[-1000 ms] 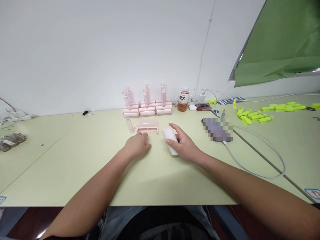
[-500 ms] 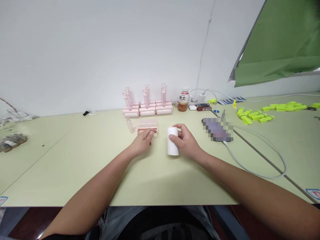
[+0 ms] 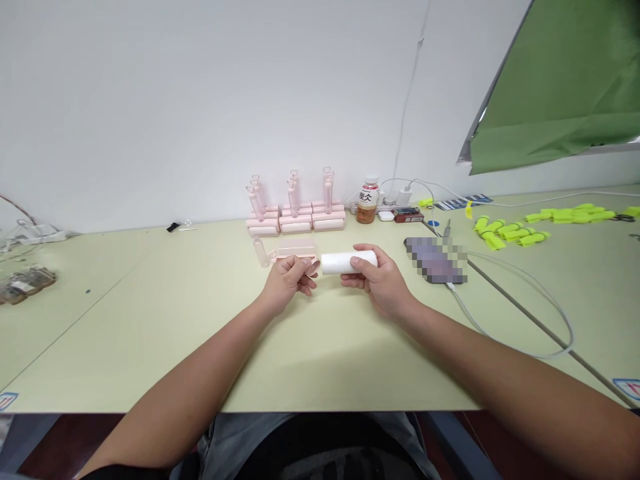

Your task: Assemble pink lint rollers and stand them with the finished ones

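I am holding a white roll (image 3: pixel 349 261) sideways in my right hand (image 3: pixel 381 283), fingers curled over its top and thumb beneath, just above the middle of the pale green table (image 3: pixel 150 320) and nearer its far edge than the near one. My left hand (image 3: pixel 290 280) is sitting just beside the roll's left end, fingers bent and pinching the near edge of a pink frame piece (image 3: pixel 296 252) — the grip itself is too small to make out fully. A clear pink handle (image 3: pixel 260 252) is lying just left of that frame. Toward the far edge, rows of pink lint rollers (image 3: pixel 295 217) are standing in line, with a drink bottle (image 3: pixel 367 200) to their right. A phone (image 3: pixel 436 259) — its face blurred — is lying toward the right side, its cable (image 3: pixel 520 313) looping toward the right edge, and yellow-green pieces (image 3: pixel 505 232) are scattered near the far right corner.
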Tool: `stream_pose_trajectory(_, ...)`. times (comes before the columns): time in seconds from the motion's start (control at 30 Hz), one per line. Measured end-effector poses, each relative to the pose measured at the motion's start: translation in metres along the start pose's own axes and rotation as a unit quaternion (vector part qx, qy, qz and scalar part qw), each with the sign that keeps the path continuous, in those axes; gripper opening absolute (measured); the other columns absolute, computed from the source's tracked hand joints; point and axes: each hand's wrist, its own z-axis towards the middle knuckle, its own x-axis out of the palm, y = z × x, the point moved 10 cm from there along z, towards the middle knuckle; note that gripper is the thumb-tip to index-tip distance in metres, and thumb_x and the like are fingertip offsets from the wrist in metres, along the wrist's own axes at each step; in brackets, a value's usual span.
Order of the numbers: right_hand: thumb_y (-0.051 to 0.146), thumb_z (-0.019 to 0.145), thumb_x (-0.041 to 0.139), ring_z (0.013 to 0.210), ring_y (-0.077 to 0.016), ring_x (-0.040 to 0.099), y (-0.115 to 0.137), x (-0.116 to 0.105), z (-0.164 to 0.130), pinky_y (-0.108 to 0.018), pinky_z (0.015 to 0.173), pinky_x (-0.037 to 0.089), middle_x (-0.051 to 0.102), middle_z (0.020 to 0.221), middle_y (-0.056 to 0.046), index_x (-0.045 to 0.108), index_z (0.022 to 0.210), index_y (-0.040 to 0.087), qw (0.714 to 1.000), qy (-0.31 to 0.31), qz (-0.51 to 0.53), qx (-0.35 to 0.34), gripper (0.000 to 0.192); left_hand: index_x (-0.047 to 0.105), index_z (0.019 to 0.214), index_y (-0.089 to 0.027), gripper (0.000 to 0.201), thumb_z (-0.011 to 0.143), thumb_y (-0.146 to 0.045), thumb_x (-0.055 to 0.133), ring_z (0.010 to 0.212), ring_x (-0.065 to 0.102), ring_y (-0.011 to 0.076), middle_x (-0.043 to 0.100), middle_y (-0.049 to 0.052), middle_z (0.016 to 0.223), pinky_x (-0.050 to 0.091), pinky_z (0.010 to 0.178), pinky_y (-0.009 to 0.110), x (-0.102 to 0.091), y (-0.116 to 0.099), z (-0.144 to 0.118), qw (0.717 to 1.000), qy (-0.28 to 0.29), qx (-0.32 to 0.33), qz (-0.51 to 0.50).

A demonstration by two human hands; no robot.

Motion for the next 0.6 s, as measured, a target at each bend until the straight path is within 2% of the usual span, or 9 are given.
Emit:
stream_pose_trajectory(0.23,0.031,0.068,0.078,0.06,-0.0156,0.069,-0.003,0.005,-0.002,-0.033,0.06,0.062,0.065,0.08,0.003,0.051,0.098,0.022,1.0,0.02,0.017,0.009,0.041,0.054,0.07,-0.016,0.041,0.077,-0.055,0.064,0.065,0.066,0.0147,0.067,0.005,0.079,0.053,0.047,0.023,-0.002,-0.008,-0.002,0.998,-0.021,0.047,0.027)
stream_pose_trajectory(0.4,0.032,0.066,0.08,0.063,-0.0163,0.07,-0.003,0.008,-0.003,-0.035,0.064,0.062,0.064,0.083,0.003,0.051,0.095,0.022,0.999,0.033,0.02,0.015,0.043,0.058,0.076,-0.016,0.039,0.08,-0.055,0.063,0.068,0.068,0.0149,0.067,0.005,0.086,0.053,0.047,0.022,0.002,-0.01,-0.004,0.995,-0.012,0.076,0.057)
stream_pose_trajectory(0.6,0.033,0.064,0.083,0.067,-0.0167,0.07,-0.007,0.009,-0.002,-0.036,0.068,0.062,0.064,0.084,0.002,0.051,0.093,0.021,0.998,0.048,0.017,0.021,0.044,0.059,0.087,-0.016,0.04,0.08,-0.055,0.063,0.071,0.068,0.0163,0.065,0.003,0.079,0.054,0.049,0.023,0.002,-0.011,-0.005,0.992,-0.014,0.089,0.087)
